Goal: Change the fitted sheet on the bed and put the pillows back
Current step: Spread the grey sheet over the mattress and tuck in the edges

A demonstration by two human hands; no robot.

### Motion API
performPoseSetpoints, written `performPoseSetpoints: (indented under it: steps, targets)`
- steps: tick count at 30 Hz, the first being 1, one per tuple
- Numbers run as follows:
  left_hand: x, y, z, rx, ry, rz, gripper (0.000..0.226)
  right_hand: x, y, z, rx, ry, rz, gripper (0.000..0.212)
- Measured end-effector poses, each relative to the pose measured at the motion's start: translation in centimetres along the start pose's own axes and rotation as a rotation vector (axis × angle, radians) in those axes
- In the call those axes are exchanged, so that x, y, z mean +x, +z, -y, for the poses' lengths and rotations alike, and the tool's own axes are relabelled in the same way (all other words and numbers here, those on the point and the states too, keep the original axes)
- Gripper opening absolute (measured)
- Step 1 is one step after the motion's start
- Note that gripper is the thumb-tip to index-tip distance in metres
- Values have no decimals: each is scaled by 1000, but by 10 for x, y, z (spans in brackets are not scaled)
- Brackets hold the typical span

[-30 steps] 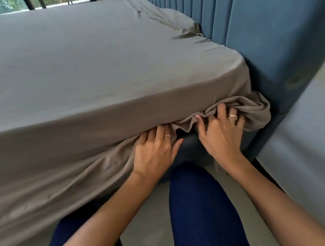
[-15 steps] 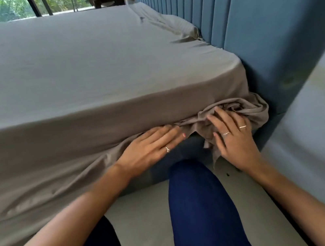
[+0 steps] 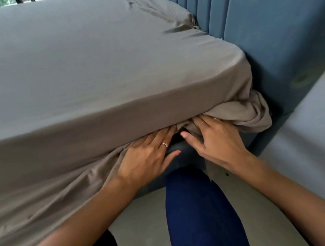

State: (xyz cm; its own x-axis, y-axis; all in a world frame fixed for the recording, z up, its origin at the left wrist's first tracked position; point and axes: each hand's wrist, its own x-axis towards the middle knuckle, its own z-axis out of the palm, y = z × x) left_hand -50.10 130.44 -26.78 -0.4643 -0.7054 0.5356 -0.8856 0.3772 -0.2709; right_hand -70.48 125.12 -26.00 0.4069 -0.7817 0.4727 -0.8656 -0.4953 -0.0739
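Both hands tucking the grey fitted sheet point(image 3: 88, 66) at the mattress corner beside the blue headboard point(image 3: 282, 25)

Left hand point(image 3: 148, 157) lies flat, fingers straight, pressing the sheet's hem under the mattress edge; just toward the headboard, the right hand point(image 3: 215, 138) pushes bunched cloth under with straight fingers, thumb spread; loose folds hang at the corner against the headboard

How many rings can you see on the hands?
3. One ring on the left hand, two on the right hand: one nearer the middle, one beside it. The tucked fingertips may hide more.
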Motion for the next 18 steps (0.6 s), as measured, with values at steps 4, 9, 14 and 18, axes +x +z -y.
performPoseSetpoints:
  steps: [4, 9, 14, 18]
  targets:
    - [26, 1, -26, -18, -237, 110, 60, 33, -12, 5, 133, 139, 267, 92]
    - [20, -1, -14, -148, -135, 108, 53, 28, -21, -21, 241, -100, 406, 68]
    - [3, 1, 14, -168, 216, 36, 41, -4, -20, -39, 114, -324, 107, 40]
    - [8, -14, 5, -34, 437, -66, 49, -58, -8, -43, -22, -172, -101, 40]
